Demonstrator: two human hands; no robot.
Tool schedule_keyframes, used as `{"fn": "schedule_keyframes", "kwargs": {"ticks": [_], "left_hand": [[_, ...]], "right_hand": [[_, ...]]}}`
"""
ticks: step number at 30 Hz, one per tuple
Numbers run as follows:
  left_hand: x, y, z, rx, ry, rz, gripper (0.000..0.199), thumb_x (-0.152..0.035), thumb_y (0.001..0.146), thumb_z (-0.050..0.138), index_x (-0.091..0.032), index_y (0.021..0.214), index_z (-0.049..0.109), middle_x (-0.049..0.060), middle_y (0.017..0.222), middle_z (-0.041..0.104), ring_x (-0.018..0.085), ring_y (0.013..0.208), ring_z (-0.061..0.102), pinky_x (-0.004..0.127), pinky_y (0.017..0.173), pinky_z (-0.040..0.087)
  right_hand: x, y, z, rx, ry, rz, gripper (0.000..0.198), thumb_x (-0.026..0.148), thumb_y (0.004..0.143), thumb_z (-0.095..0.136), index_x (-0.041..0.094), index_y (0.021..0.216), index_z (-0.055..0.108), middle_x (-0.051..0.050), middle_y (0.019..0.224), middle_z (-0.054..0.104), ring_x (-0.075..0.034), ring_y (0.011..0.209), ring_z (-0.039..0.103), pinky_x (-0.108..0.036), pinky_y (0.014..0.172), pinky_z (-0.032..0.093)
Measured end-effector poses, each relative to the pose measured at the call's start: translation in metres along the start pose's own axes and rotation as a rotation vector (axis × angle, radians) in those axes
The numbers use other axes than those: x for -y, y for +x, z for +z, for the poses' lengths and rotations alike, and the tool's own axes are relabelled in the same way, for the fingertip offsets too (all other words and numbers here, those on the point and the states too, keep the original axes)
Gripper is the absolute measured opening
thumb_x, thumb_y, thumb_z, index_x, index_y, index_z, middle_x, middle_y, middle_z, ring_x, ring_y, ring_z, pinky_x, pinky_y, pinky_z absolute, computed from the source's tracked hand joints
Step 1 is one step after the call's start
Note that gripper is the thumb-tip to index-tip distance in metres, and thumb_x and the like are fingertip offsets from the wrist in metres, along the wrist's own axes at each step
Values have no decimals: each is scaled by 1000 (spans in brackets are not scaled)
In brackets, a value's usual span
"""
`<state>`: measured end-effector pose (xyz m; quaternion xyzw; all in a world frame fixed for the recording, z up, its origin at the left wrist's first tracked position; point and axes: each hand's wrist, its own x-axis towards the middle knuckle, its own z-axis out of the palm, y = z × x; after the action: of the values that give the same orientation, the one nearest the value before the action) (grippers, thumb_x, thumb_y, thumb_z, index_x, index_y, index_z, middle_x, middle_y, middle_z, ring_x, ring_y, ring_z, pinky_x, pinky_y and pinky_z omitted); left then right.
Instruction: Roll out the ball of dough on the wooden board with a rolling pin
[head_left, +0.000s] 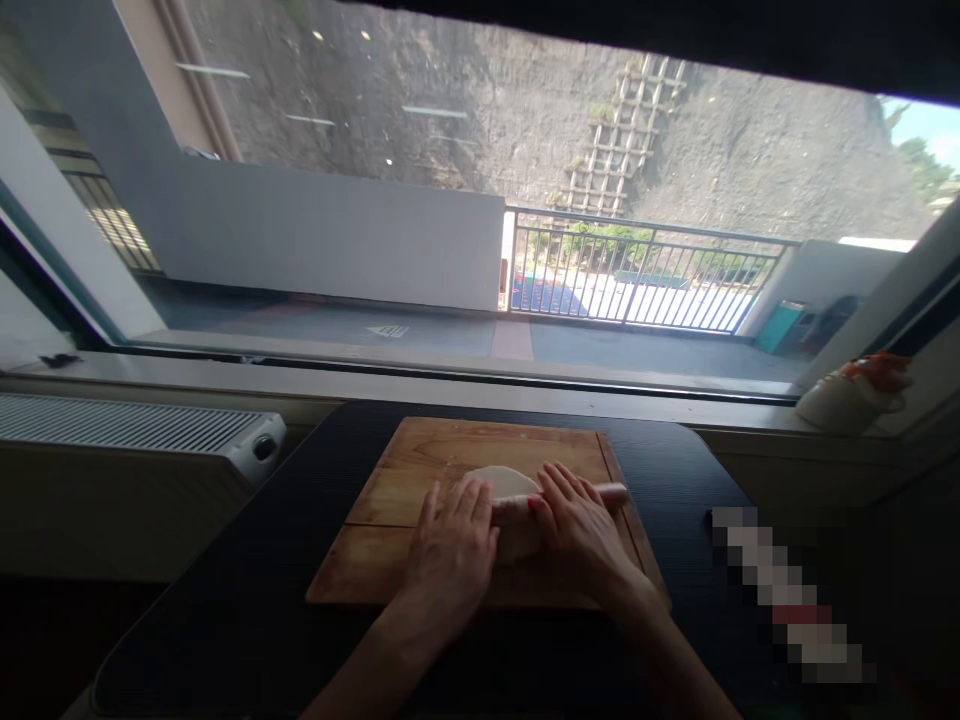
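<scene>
A wooden rolling pin (513,510) lies crosswise on a flat, pale round of dough (501,481). My left hand (456,530) is closed over the pin's left end, its fingers draped forward across it. Over the right part of the pin, my right hand (577,515) holds it from above, and the pin's end sticks out past the fingers. Under the dough is a wooden board (375,560). My palms and fingers hide the near part of the dough and much of the pin.
The board stands on a dark table (247,590) with rounded corners. A blurred-out object (787,600) lies at the table's right. A white radiator (150,430) is to the left. On the windowsill (525,396) sits a pale pot (844,400) with orange contents.
</scene>
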<state>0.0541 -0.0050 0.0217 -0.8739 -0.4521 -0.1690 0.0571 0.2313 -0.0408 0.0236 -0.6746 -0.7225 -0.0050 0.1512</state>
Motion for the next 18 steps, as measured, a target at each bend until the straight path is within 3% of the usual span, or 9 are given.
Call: {"fn": "schedule_keyframes", "kwargs": {"ticks": [3, 5, 11, 13, 15, 18], "left_hand": [[0, 1, 1, -21, -12, 32, 44, -26, 88, 39, -11, 128, 49, 12, 135, 48, 27, 129, 38, 50, 110, 20], [-1, 2, 3, -32, -9, 32, 44, -25, 87, 40, -12, 128, 49, 12, 135, 49, 27, 128, 39, 49, 110, 21], [-6, 4, 7, 32, -2, -98, 43, -22, 86, 40, -11, 126, 51, 14, 127, 55, 27, 120, 48, 51, 104, 31], [-7, 4, 5, 74, -4, -131, 43, -22, 86, 38, -12, 126, 50, 14, 127, 55, 27, 118, 50, 51, 101, 34], [-6, 4, 4, 94, 9, -132, 43, -23, 87, 37, -12, 126, 50, 14, 128, 55, 27, 119, 49, 52, 100, 35], [-2, 1, 5, 56, 27, -78, 41, -25, 88, 39, -15, 125, 52, 13, 129, 54, 27, 122, 47, 53, 102, 32]], "right_hand": [[-5, -36, 2, -17, -13, 16, 51, 38, 97, 22, 16, 141, 31, -6, 148, 29, -18, 137, 20, -37, 111, 17], [-6, -24, 3, -6, -14, 46, 50, 39, 97, 20, 17, 139, 35, -6, 147, 31, -19, 137, 20, -39, 111, 16], [11, 109, 8, 129, 11, 12, 46, 43, 96, 22, 22, 124, 52, -8, 139, 43, -23, 134, 27, -46, 106, 21], [21, 135, 7, 139, 31, -27, 45, 47, 95, 27, 23, 118, 56, -8, 134, 48, -23, 131, 33, -44, 103, 26], [26, 135, 6, 133, 46, -43, 45, 47, 95, 26, 22, 116, 57, -8, 134, 48, -22, 131, 33, -43, 102, 28], [16, 87, 8, 75, 49, -21, 46, 40, 97, 20, 22, 119, 56, -7, 137, 46, -20, 134, 28, -42, 104, 28]]}}
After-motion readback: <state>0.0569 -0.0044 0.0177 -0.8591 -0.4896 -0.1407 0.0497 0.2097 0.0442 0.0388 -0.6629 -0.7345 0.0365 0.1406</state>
